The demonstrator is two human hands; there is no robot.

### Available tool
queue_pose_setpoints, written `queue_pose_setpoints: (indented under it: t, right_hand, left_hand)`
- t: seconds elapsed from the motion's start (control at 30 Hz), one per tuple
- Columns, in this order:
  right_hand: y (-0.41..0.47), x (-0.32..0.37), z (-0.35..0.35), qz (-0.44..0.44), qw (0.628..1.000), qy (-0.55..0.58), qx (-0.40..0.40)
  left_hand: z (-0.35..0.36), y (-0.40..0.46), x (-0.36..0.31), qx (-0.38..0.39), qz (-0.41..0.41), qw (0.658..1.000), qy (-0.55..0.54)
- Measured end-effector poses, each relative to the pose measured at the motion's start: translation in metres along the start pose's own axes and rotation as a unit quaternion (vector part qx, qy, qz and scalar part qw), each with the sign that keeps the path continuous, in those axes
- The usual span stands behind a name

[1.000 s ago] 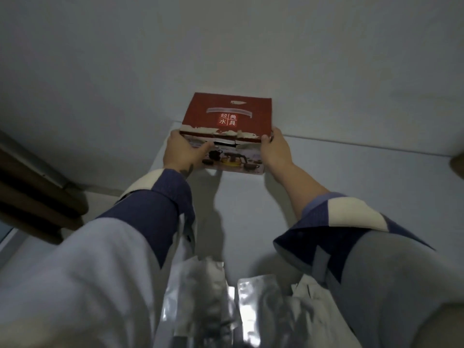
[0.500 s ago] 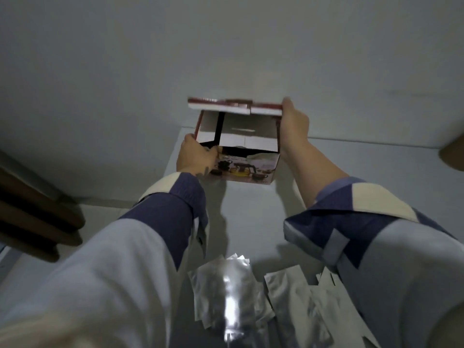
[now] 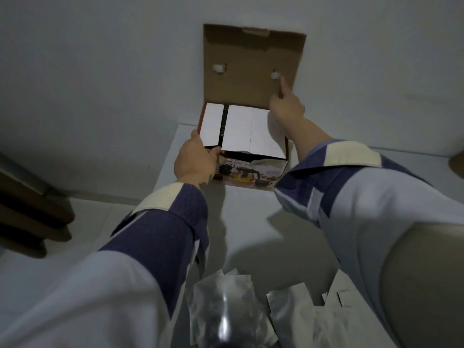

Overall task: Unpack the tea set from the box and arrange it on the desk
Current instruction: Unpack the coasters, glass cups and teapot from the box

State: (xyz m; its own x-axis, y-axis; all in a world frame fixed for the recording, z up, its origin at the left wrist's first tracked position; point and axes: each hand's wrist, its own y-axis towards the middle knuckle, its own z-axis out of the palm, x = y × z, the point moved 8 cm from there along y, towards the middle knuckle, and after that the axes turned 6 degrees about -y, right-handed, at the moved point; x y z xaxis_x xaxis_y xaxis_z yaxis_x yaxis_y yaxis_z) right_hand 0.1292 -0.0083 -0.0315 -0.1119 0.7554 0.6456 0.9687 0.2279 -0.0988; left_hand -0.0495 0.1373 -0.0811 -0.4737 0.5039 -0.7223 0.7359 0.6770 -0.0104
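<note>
The box (image 3: 253, 156) sits on the table (image 3: 246, 222), lid (image 3: 251, 69) raised. Left hand (image 3: 194, 159) fingers grip its front corner; right hand (image 3: 286, 106) fingers press the lid. White inner flaps (image 3: 241, 131) hide the contents.

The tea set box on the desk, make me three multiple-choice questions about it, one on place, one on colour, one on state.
1. Where is the left hand?
A. at the tea set box's near left corner
B. on the foil pouches
C. off the desk

2. What colour are the inner flaps?
A. red
B. white
C. black

3. How is the lid?
A. shut
B. torn off
C. raised upright

Answers: 1 A, its fingers grip that corner; 2 B, they show white under the lid; 3 C, the right hand touches its brown underside.
</note>
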Motion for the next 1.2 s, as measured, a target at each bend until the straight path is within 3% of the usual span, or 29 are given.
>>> queue_pose_setpoints:
  t: [0.17, 0.33, 0.47, 0.57, 0.67, 0.8, 0.87, 0.93, 1.0, 1.07, 1.1, 1.13, 1.2]
  right_hand:
    - [-0.017, 0.004, 0.006, -0.051, 0.988, -0.141, 0.028]
    - [-0.056, -0.01, 0.034, -0.094, 0.966, -0.209, 0.123]
    - [-0.072, -0.017, 0.043, -0.131, 0.962, -0.219, 0.097]
    - [-0.071, -0.017, 0.034, -0.174, 0.96, -0.22, 0.014]
    - [-0.083, -0.016, 0.007, -0.184, 0.978, -0.067, -0.066]
    - [-0.083, -0.058, -0.024, -0.01, 0.97, 0.174, -0.169]
    - [-0.08, -0.088, -0.021, 0.097, 0.923, 0.324, -0.182]
    - [-0.08, -0.112, -0.003, 0.178, 0.858, 0.463, -0.13]
    - [-0.084, -0.125, 0.014, 0.233, 0.797, 0.551, -0.076]
    - [-0.089, -0.126, 0.029, 0.276, 0.713, 0.642, -0.064]
    - [-0.086, -0.129, 0.037, 0.296, 0.696, 0.651, -0.068]
    - [-0.086, -0.129, 0.039, 0.302, 0.698, 0.645, -0.071]
    - [-0.087, -0.131, 0.042, 0.319, 0.765, 0.556, -0.067]
  left_hand:
    - [0.001, -0.001, -0.003, 0.008, -0.012, 1.0, 0.008]
    - [-0.002, -0.002, -0.003, 0.018, -0.03, 0.999, 0.017]
    - [-0.005, -0.001, 0.0, 0.028, -0.031, 0.999, 0.018]
    - [-0.006, 0.0, 0.001, 0.035, -0.032, 0.999, 0.012]
    - [-0.006, 0.0, 0.002, 0.033, -0.045, 0.998, -0.002]
    - [-0.007, -0.001, 0.001, 0.02, -0.041, 0.999, 0.017]
    - [-0.008, 0.0, 0.0, 0.006, -0.029, 0.999, 0.038]
    - [-0.011, 0.001, -0.002, -0.017, -0.014, 0.999, 0.042]
    - [-0.016, 0.002, 0.001, -0.035, -0.023, 0.999, 0.005]
    - [-0.022, 0.004, 0.008, -0.057, -0.056, 0.996, -0.043]
    - [-0.026, 0.004, 0.012, -0.074, -0.076, 0.993, -0.058]
    - [-0.03, 0.004, 0.017, -0.09, -0.096, 0.989, -0.071]
    - [-0.035, 0.004, 0.028, -0.109, -0.139, 0.978, -0.11]
